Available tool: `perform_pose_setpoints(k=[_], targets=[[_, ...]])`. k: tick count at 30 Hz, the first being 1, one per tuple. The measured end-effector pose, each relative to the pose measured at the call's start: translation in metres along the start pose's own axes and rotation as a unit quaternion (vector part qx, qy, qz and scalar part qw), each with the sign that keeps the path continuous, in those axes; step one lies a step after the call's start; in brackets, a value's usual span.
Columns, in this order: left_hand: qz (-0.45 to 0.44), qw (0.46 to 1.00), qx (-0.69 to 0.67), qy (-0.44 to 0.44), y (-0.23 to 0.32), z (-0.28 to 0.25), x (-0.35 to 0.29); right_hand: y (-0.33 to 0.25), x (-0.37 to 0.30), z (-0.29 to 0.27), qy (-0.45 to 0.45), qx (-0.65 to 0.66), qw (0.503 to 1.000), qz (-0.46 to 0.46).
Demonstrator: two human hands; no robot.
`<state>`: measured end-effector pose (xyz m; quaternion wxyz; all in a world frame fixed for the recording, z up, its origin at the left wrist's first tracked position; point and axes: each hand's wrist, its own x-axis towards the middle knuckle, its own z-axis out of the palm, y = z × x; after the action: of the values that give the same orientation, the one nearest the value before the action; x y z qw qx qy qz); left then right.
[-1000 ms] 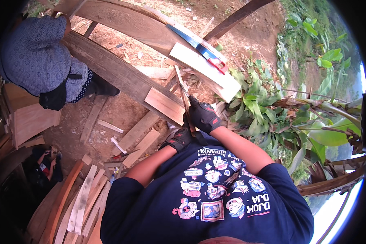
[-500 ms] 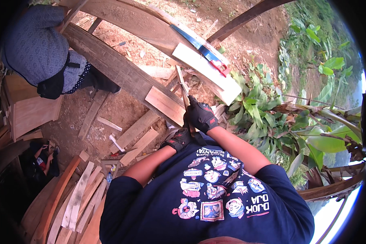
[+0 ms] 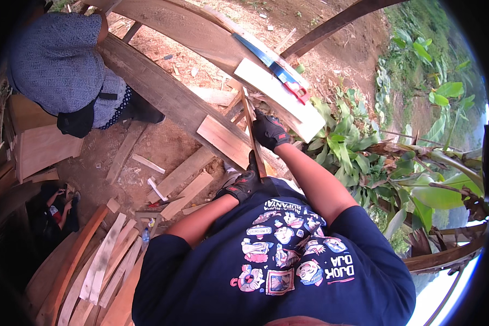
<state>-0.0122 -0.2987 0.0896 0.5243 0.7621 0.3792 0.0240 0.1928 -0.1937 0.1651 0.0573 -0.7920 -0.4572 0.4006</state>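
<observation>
A narrow wooden strip [image 3: 254, 138] slants away from my chest, its near end by my shirt and its far end over the plank beam. My left hand [image 3: 243, 185], in a black glove, is closed on the strip's near part, one digit lying along it. My right hand [image 3: 270, 131], gloved in black with red marks, is curled against the strip's right side farther out. Its fingertips are partly hidden. Left of the strip, a short pale board [image 3: 223, 141] lies on a thick wooden beam [image 3: 157, 84].
A handsaw [image 3: 271, 64] with a red handle rests on a pale board [image 3: 304, 120] at the far right. Another person [image 3: 65, 65] stands at the far left. A second person [image 3: 60, 209] sits lower left near stacked planks [image 3: 100, 261]. Leafy plants [image 3: 342, 138] grow at right.
My right hand has slid outward along the strip, away from my left hand and chest. More of the strip shows between the hands. The person at far left has shifted slightly right.
</observation>
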Motion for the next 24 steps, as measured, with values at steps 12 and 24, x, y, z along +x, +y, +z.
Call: perform_pose_setpoints(k=[12, 24], targets=[[-0.061, 0.969, 0.023, -0.238, 0.019, -0.026, 0.017, 0.005, 0.037, 0.017, 0.049, 0.020, 0.998, -0.027], [-0.107, 0.980, -0.095, -0.137, 0.038, -0.034, 0.014, 0.037, 0.043, 0.013, -0.029, 0.344, 0.932, 0.109]])
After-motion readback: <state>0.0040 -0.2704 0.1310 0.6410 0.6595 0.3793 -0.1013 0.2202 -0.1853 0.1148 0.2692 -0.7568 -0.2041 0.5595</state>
